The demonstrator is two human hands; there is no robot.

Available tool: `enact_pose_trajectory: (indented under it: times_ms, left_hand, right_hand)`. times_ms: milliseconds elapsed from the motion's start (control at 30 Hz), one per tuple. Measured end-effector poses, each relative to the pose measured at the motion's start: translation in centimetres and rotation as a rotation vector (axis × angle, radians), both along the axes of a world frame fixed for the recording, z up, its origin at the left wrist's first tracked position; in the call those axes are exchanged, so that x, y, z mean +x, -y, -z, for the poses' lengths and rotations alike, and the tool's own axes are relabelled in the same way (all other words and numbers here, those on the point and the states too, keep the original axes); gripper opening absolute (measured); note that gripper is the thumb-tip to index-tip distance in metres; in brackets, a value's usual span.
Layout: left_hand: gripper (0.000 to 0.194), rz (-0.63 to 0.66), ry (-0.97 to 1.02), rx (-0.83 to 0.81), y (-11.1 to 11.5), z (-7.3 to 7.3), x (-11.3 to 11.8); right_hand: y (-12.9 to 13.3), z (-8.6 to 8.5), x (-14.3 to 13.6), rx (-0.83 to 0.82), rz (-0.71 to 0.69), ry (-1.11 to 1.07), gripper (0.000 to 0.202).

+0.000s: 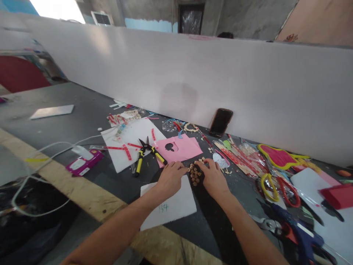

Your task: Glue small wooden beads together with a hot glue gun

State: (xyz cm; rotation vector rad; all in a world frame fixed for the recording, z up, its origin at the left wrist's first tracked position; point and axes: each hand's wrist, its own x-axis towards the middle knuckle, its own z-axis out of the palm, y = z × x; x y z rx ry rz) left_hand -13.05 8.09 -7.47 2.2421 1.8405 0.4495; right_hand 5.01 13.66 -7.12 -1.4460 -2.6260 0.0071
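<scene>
A small heap of brown, nubbly bead-like pieces (195, 176) lies on the dark table between my two hands. My left hand (173, 177) rests at the heap's left edge, over a white sheet (179, 206) marked with green figures; its fingers reach toward the pieces and nothing shows in them. On the other side my right hand (215, 179) curves around the heap, thumb and fingers apart, fingertips touching its upper edge. Beyond them lies pink paper (184, 147) with a dark cut-out shape. Yellow-and-black pliers (145, 152) lie spread to the left.
A phone (221, 122) leans on the white partition (248, 81). At right are red-and-white sticks (239, 158), scissors (288, 191) and a blue glue gun (295, 228). Left are a purple power strip (85, 162) with a white cable, and a white board (121, 154) with red strips.
</scene>
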Motion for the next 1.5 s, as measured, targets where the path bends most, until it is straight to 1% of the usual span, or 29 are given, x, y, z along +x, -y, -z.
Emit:
enact_pose_trajectory:
  times_ms: [333,600,767,867,967,1067,1167,1233,1300,1367,1433,1500]
  left_hand:
    - [0.042,0.016,0.026,0.059,-0.2,0.6,0.0]
    - [0.038,0.016,0.062,0.137,-0.3,1.0,-0.1]
    - [0.037,0.029,0.090,0.200,-0.3,1.2,0.0]
    - [0.035,0.041,0.108,0.249,-0.3,1.2,0.1]
    - [0.032,0.045,0.129,0.305,-0.1,0.6,0.2]
    - [0.029,0.059,0.169,0.351,0.3,-0.6,0.4]
    - [0.027,0.084,0.248,0.376,0.8,-2.1,0.8]
    - [0.027,0.132,0.285,0.335,1.3,-2.9,1.2]
    - [0.028,0.211,0.265,0.275,1.9,-3.3,1.7]
    - [0.028,0.297,0.210,0.246,2.6,-3.6,2.6]
    - [0.028,0.359,0.147,0.231,3.2,-3.8,4.0]
    - [0.027,0.397,0.087,0.162,3.7,-4.0,5.9]
  right_hand:
    - [-0.4,0.3,1.6,0.036,0.075,0.006,0.062]
    - [-0.3,-0.1,1.2,0.041,0.053,-0.042,0.062]
    - [0.0,-0.2,2.8,0.058,0.098,-0.084,0.058]
    - [0.8,-0.6,4.1,0.059,0.094,-0.126,0.055]
    - [2.3,-1.6,6.0,0.052,0.061,-0.194,0.052]
    - [4.8,-3.1,9.0,0.050,0.069,-0.272,0.045]
    - [8.0,-4.4,12.7,0.054,0.147,-0.337,0.038]
    - [10.4,-4.7,15.0,0.044,0.247,-0.394,0.035]
    - [12.6,-4.5,17.0,0.036,0.366,-0.414,0.035]
    - [14.5,-3.8,18.5,0.025,0.460,-0.409,0.034]
    - [15.8,-2.7,19.7,0.036,0.516,-0.414,0.033]
    - [16.7,-1.6,20.3,0.034,0.547,-0.423,0.033]
